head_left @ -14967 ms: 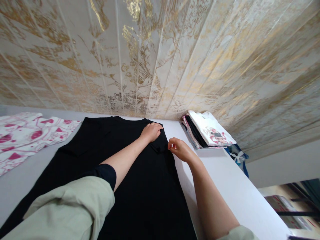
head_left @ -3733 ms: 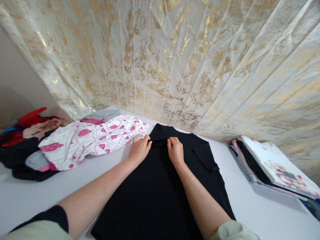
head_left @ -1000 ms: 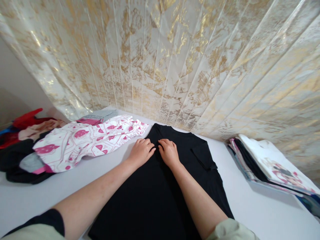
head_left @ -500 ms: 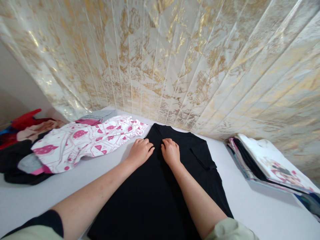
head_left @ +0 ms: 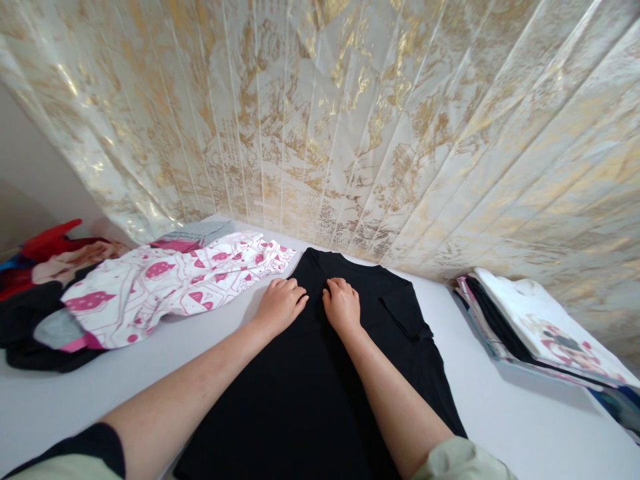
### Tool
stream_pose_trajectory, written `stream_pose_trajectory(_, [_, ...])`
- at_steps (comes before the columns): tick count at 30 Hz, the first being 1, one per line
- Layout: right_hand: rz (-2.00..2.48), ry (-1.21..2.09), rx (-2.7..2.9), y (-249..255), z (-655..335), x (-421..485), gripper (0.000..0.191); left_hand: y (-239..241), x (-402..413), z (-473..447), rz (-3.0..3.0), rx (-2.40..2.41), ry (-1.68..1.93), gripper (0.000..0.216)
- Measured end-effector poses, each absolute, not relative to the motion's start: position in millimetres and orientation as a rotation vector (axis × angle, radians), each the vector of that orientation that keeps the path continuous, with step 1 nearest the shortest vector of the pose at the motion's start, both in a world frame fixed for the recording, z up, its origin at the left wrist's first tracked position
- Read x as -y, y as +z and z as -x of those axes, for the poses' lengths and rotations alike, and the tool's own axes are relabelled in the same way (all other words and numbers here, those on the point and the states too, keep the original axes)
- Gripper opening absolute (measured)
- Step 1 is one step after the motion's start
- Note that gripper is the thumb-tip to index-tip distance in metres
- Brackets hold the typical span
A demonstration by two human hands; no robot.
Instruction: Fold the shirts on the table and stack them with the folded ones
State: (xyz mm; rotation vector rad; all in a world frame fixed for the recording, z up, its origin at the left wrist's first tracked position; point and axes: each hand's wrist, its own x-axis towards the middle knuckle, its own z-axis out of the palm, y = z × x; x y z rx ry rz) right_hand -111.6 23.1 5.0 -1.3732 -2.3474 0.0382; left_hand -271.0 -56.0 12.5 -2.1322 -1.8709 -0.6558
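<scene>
- Lying well out to the left of the left hand: a heap of loose clothes, with red cloth (head_left: 50, 241) at the back, peach cloth (head_left: 75, 260) before it, and black cloth (head_left: 30, 313) at the near side.
- One white garment (head_left: 175, 283) with pink print, rumpled, reaching from that heap to just beside the left hand.
- One grey garment (head_left: 197, 233) with a pink part, behind the white garment, beyond and left of the left hand.
- One left hand (head_left: 281, 303), palm down over the left edge of the black shirt, fingers bent and close together; whether cloth is pinched, cannot tell.
- One black shirt (head_left: 295, 407), spread under and between both hands, running from beyond the fingertips back between the forearms; neckline on the far side.
- One right hand (head_left: 342, 307), palm down on the same shirt, apart from the left, fingers curled inward; grip on the cloth, cannot tell.
- One short sleeve (head_left: 407, 319) of the shirt, laid over its body, right of the right hand.
- One stack of folded clothes (head_left: 505, 333), well right of the right hand, topped by a white shirt (head_left: 540, 317) with a cartoon print.
- One white table (head_left: 520, 420), beneath all.
</scene>
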Motion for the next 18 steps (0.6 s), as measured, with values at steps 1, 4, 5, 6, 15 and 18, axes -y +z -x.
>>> stream_pose_trajectory(1, [1.373, 0.041, 2.346, 4.7, 111.5, -23.4, 0.033, 12.4, 55.8, 271.1, 2.132, 1.869, -0.662, 0.018])
stream_pose_trajectory(4, [1.381, 0.039, 2.341, 4.4, 111.4, -23.6, 0.033, 11.9, 55.2, 271.5, 2.125, 1.865, -0.664, 0.018])
stream_pose_trajectory(5, [1.385, 0.037, 2.340, 4.5, 111.5, -23.5, 0.032, 11.7, 55.1, 271.6, 2.125, 1.866, -0.659, 0.018])
stream_pose_trajectory(6, [1.390, 0.034, 2.341, 4.7, 111.5, -23.3, 0.032, 11.6, 55.1, 271.7, 2.125, 1.868, -0.653, 0.018])
stream_pose_trajectory(15, [1.409, 0.028, 2.345, 6.6, 111.3, -22.2, 0.032, 11.2, 55.2, 271.3, 2.126, 1.874, -0.664, 0.019])
stream_pose_trajectory(18, [1.404, 0.023, 2.342, 5.1, 111.2, -23.0, 0.032, 11.0, 55.0, 271.5, 2.127, 1.875, -0.673, 0.019])
